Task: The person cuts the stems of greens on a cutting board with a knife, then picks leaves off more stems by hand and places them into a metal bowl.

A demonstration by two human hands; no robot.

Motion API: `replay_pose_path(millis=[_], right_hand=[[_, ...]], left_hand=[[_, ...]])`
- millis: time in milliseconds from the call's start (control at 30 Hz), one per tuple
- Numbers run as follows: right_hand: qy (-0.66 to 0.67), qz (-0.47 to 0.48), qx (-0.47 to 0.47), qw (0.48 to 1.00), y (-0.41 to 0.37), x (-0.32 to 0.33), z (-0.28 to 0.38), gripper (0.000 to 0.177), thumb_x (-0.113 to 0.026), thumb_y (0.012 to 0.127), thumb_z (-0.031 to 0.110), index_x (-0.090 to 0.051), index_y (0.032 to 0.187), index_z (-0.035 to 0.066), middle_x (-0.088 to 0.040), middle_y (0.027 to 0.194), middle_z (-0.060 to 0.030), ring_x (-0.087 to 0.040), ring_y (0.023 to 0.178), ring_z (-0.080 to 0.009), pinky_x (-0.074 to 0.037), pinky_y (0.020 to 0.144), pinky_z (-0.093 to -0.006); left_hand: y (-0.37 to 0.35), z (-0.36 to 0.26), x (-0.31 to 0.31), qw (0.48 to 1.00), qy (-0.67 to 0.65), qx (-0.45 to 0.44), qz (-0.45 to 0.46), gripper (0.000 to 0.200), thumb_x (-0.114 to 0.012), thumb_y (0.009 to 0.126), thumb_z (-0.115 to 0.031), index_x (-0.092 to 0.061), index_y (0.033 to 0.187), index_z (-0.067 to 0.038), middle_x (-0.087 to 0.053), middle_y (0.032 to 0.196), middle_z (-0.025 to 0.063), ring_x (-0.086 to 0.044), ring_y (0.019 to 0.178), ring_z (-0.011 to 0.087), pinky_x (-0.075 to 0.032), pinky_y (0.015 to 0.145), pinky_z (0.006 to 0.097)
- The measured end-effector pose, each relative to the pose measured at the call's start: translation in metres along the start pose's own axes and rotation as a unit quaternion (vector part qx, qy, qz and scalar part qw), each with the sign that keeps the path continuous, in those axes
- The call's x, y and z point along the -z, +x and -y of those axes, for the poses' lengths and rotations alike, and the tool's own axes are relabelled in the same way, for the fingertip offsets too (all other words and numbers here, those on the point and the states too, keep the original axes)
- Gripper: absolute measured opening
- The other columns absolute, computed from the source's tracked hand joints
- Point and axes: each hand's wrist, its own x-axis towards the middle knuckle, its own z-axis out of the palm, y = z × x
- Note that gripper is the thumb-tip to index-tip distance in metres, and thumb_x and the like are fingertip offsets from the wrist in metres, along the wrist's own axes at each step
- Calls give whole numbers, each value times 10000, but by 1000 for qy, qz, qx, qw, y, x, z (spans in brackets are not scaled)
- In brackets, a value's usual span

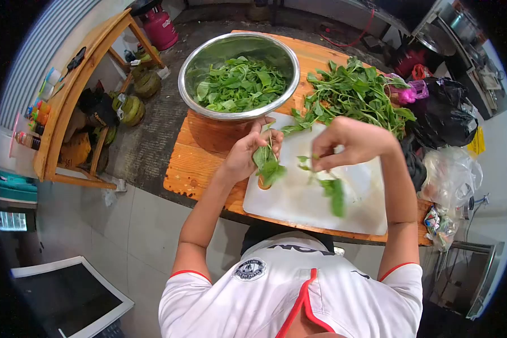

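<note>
My left hand (252, 147) is closed round some leafy greens (269, 170), near the left edge of the white cutting board (315, 208). Over the board, my right hand (346, 143) pinches a thin green sprig (333, 194) whose leaves hang down, blurred. A steel bowl (187, 93) full of plucked leaves (245, 84) stands just beyond my left hand. Beyond my right hand lies a heap of leafy stalks (357, 93), partly reaching onto the board.
The wooden table (194, 152) carries all of this. At its right are a black plastic bag (448, 112), a pink bag (408, 92) and a clear plastic bag (450, 174). A wooden shelf (67, 124) stands to the left, a monitor (73, 298) at lower left.
</note>
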Motion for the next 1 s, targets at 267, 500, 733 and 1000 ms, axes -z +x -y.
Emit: replay_pose_path(millis=[267,500,733,1000], right_hand=[[-118,-232,8,965,56,-50,-28,177,-782,801,150,-667,789,16,-582,606,-72,-524,539,-143,-423,530,-338],[15,-349,7,937,60,-68,-30,66,-740,832,38,-696,856,-5,-613,639,-2,-536,583,-66,-449,549,-278],[95,-352,-32,931,58,-77,-32,96,-714,865,2,-733,951,-35,-676,730,-6,-593,651,-44,-482,584,-236],[141,-339,0,930,42,-67,-42,130,-723,834,44,-752,940,-24,-723,765,-78,-639,675,-94,-532,645,-296]], left_hand=[[-7,12,-32,999,24,-2,-41,723,-364,917,-142,-168,1613,-126,-426,1511,170,-510,1300,276,-406,1124,402],[-4,24,-21,985,135,-81,-66,726,-349,967,-190,-80,1638,-133,-244,1642,131,-368,1458,260,-303,1206,427],[-7,19,-42,990,85,-83,-71,789,-424,986,-241,-3,1645,-137,-327,1557,148,-462,1345,197,-357,1137,339],[-8,18,-10,975,221,-21,27,536,-409,1058,-270,-382,1515,8,-529,1402,105,-514,1293,169,-390,1107,316]])
